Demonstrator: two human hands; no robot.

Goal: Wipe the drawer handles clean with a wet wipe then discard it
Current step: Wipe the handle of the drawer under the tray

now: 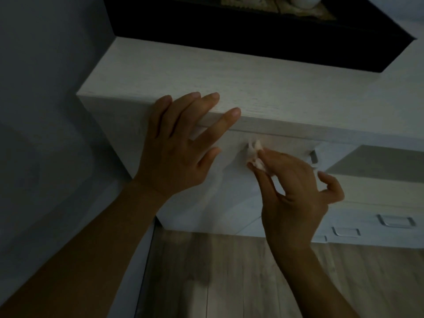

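A crumpled white wet wipe (255, 154) is pinched between the thumb and forefinger of my right hand (296, 193) and pressed against the left end of the top drawer's handle. The handle's right end (313, 156) shows as a small metal bracket; its middle is hidden behind my right hand. My left hand (181, 145) lies flat with fingers spread on the front edge of the white cabinet top (206, 72), just left of the wipe. The room is dim.
Lower white drawers with square metal handles (395, 221) (346, 231) stand at the right. A dark framed object (263, 26) rests on the cabinet top at the back. A grey wall (46, 111) is on the left, wood floor (229, 276) below.
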